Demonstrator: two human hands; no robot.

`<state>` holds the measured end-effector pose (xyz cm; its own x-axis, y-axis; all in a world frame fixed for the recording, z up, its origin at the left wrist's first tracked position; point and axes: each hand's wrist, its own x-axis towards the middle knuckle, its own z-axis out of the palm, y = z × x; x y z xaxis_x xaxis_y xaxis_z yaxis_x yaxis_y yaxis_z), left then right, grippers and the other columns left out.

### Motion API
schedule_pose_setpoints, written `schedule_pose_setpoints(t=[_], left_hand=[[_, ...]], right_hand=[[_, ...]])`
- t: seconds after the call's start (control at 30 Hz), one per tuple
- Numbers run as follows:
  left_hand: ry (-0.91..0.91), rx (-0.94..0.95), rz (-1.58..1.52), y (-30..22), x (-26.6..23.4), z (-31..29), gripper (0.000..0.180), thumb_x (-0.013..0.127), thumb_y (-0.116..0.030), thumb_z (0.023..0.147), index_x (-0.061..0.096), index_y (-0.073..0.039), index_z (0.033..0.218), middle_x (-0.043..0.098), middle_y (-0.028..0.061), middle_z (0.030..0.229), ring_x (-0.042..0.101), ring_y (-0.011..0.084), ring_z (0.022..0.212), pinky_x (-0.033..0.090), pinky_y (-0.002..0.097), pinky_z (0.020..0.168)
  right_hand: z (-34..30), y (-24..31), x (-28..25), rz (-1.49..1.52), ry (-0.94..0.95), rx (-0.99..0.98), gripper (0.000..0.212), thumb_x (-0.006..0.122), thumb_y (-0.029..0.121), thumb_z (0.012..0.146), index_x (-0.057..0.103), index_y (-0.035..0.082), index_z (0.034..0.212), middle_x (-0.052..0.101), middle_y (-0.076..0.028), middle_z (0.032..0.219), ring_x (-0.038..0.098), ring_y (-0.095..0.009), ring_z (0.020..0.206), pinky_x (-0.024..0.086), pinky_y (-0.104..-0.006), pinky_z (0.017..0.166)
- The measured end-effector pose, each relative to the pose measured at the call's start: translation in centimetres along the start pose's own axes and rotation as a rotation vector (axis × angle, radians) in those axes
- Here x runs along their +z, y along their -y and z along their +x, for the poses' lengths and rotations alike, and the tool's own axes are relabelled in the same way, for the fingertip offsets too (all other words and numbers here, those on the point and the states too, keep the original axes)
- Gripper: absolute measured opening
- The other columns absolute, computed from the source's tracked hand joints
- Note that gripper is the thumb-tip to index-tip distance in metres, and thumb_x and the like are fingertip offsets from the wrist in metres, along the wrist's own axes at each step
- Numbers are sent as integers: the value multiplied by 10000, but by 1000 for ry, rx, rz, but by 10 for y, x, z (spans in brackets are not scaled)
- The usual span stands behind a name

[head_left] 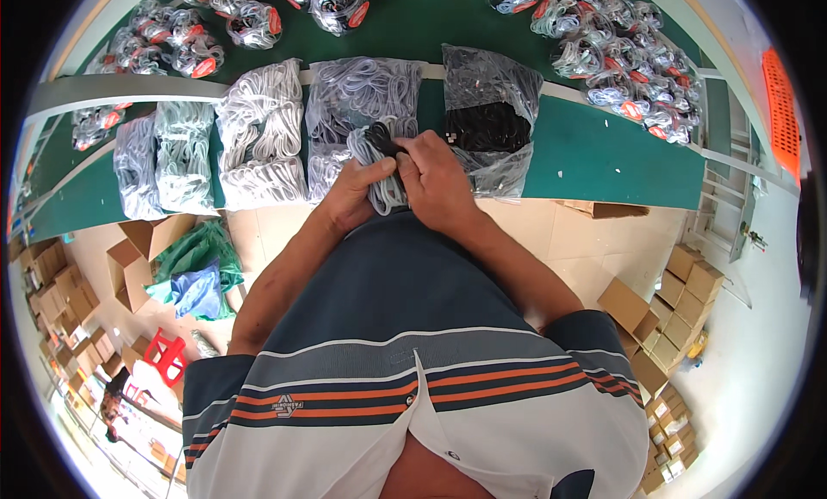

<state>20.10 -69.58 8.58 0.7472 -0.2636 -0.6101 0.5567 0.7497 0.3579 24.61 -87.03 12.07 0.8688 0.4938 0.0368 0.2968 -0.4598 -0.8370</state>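
Note:
In front of my body I hold a bundle of coiled cables (390, 195), pale grey loops together with a black cable (377, 137). My left hand (351, 191) is closed round the grey loops, its thumb lying across them. My right hand (438, 178) grips the bundle's right side, fingers bent near the black part. Just behind it, a clear bag of grey cables (366, 85) lies on the green table (577, 163). Right of that is a clear bag of black cables (489, 127). What the fingertips do is partly hidden.
Further left lie bags of white cables (258, 133), pale green cables (183, 154) and grey cables (136, 167). Wrapped coils with red labels (624, 64) are heaped at the back right, more at back left. Cardboard boxes (685, 296) and a green plastic sack (207, 253) are on the floor.

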Motion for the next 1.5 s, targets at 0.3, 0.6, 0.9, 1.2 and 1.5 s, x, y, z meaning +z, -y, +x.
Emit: schedule_pose_setpoints(t=[0.3,0.6,0.9,1.2,1.5], left_hand=[[-17,-34,118,-8,-29,-6,284,742,-92,960,703,33,1212,779,130,1040,753,214,859,621,326,795],[-106,53,-25,7,-1,-24,251,706,-123,978,732,59,1150,796,169,1021,775,261,825,630,344,772],[-233,217,1,76,35,7,275,675,-119,994,709,70,1192,796,170,1052,778,268,860,626,336,800],[-306,275,87,107,130,32,275,675,-81,981,700,50,1222,788,162,1082,765,248,880,611,322,811],[-252,318,419,95,142,88,420,740,-76,926,628,49,1311,767,155,1107,757,283,916,600,357,825]], right_hand=[[-17,18,32,-132,-131,-133,331,637,142,1013,639,6,1315,657,-152,1115,638,-331,904,527,-405,852],[-5,-205,-63,-619,-78,219,153,656,162,941,732,42,999,755,-162,943,712,-415,853,552,-475,743],[2,-292,-79,-645,390,251,201,623,190,963,652,32,1084,757,-177,969,713,-420,901,535,-459,742],[14,-180,-151,393,220,261,194,585,208,1030,581,32,1112,751,-146,955,642,-295,790,522,-404,750],[-9,-139,-168,344,380,280,303,637,226,1035,557,30,1252,711,-76,1053,595,-171,849,499,-345,803]])
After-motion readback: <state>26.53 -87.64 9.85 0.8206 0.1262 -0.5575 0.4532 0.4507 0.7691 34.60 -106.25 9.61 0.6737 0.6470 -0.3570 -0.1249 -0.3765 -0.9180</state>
